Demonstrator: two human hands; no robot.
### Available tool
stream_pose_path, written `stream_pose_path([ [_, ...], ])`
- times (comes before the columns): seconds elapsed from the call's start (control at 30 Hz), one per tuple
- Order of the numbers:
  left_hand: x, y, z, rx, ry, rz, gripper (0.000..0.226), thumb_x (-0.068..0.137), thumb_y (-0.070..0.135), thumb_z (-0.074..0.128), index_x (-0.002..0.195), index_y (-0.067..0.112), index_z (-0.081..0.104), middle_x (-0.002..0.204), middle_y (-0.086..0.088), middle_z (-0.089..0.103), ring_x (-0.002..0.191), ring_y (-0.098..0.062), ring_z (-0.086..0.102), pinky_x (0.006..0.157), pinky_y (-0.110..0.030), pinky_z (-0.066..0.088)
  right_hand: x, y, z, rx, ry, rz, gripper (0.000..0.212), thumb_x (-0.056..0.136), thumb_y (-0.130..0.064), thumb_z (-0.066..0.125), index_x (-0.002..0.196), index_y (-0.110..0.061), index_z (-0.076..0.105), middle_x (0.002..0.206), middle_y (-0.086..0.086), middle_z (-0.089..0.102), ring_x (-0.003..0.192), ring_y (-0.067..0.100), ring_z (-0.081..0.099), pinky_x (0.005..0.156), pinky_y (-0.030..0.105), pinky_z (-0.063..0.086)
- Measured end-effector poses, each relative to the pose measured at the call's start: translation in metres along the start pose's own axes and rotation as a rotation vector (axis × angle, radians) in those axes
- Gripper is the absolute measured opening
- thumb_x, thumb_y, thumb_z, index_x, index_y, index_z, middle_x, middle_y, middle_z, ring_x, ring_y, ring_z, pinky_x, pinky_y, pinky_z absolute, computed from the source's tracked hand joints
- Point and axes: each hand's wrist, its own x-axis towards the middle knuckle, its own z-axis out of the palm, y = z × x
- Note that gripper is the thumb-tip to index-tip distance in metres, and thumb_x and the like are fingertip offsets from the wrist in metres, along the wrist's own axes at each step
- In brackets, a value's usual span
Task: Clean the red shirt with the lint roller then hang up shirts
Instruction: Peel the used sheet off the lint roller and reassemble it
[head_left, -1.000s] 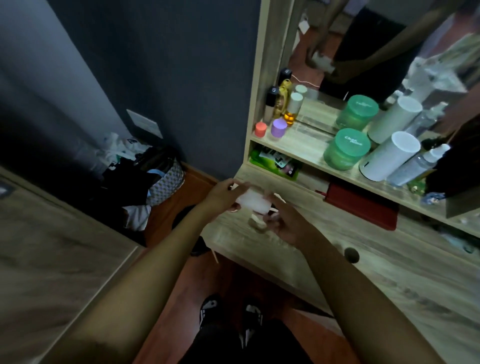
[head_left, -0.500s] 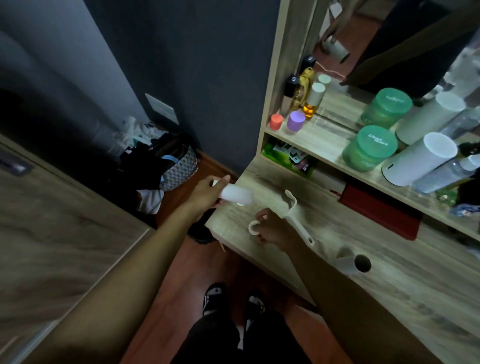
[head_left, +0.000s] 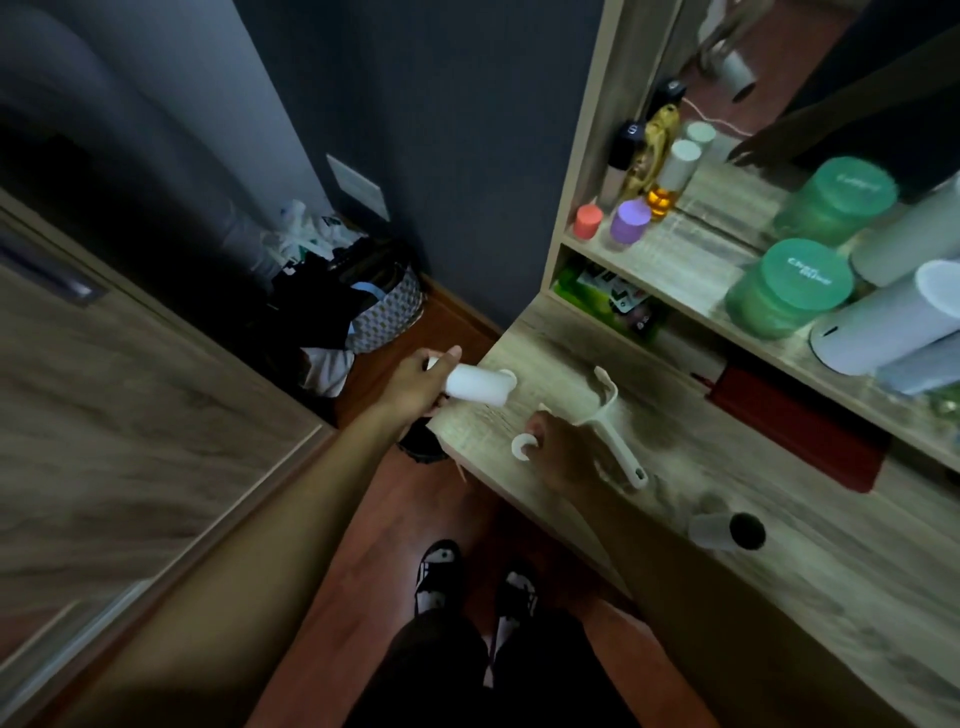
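Note:
My left hand (head_left: 415, 384) grips a white lint roll (head_left: 478, 385) at the desk's left corner, its free end just over the desk edge. My right hand (head_left: 558, 449) rests on the wooden desk (head_left: 831, 597) and pinches a small white ring-shaped cap (head_left: 521, 448). The white lint roller handle (head_left: 613, 431) lies on the desk next to that hand, its forked end pointing away from me. A bare roll tube (head_left: 724, 530) lies on its side further right. No red shirt is in view.
The shelf (head_left: 675, 260) above the desk holds green jars (head_left: 789, 291), white cylinders, small bottles and a mirror. A red flat case (head_left: 795, 431) sits under it. On the floor at left stands a laundry basket (head_left: 384, 312) beside a wooden wardrobe door (head_left: 130, 415).
My hands came apart: the left hand carried the roll off to the left. The handle, earlier hidden between my hands, now lies on the desk, and the right hand holds the ring cap.

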Motion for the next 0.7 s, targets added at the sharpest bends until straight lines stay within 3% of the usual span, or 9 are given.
stream_pose_path([
  [0.17, -0.009, 0.007, -0.004, -0.05, -0.015, 0.024, 0.036, 0.092, 0.047, 0.055, 0.105, 0.013, 0.054, 0.075, -0.003, 0.061, 0.044, -0.004, 0.053, 0.046, -0.021, 0.044, -0.002, -0.006, -0.01, -0.004, 0.012, -0.023, 0.026, 0.09, -0.015, 0.057, 0.115, -0.009, 0.059, 0.119, 0.008, 0.064, 0.114, 0.025, 0.057, 0.094, 0.031, 0.04],
  [0.3, -0.018, 0.011, -0.011, -0.072, 0.032, 0.047, 0.035, 0.092, 0.047, 0.056, 0.103, 0.013, 0.055, 0.072, -0.002, 0.058, 0.046, -0.006, 0.052, 0.043, -0.019, 0.045, -0.001, -0.017, -0.026, 0.063, 0.072, -0.025, 0.022, 0.09, -0.015, 0.056, 0.111, -0.008, 0.06, 0.113, 0.01, 0.066, 0.107, 0.026, 0.06, 0.093, 0.038, 0.047],
  [0.37, -0.022, 0.012, -0.02, -0.088, 0.055, 0.062, 0.035, 0.092, 0.045, 0.056, 0.104, 0.012, 0.055, 0.072, -0.003, 0.058, 0.047, -0.007, 0.053, 0.043, -0.018, 0.047, 0.001, -0.026, -0.034, 0.128, 0.119, -0.005, 0.021, 0.089, -0.017, 0.058, 0.11, -0.01, 0.06, 0.109, 0.009, 0.067, 0.104, 0.025, 0.061, 0.088, 0.034, 0.047],
  [0.57, -0.029, 0.009, -0.082, -0.205, 0.109, 0.087, 0.031, 0.094, 0.039, 0.057, 0.106, 0.011, 0.054, 0.082, -0.015, 0.061, 0.056, -0.016, 0.059, 0.04, -0.019, 0.047, 0.016, -0.077, -0.039, 0.258, 0.18, -0.062, 0.032, 0.088, -0.021, 0.058, 0.119, -0.013, 0.058, 0.118, 0.009, 0.063, 0.112, 0.025, 0.057, 0.096, 0.036, 0.044],
  [0.7, -0.014, -0.001, -0.132, -0.228, 0.081, 0.096, 0.034, 0.093, 0.035, 0.06, 0.108, 0.006, 0.054, 0.074, -0.018, 0.059, 0.041, -0.01, 0.058, 0.037, -0.018, 0.042, 0.024, -0.117, -0.027, 0.244, 0.269, -0.069, 0.045, 0.087, -0.028, 0.062, 0.129, -0.012, 0.055, 0.126, 0.011, 0.061, 0.118, 0.026, 0.054, 0.099, 0.035, 0.042],
])
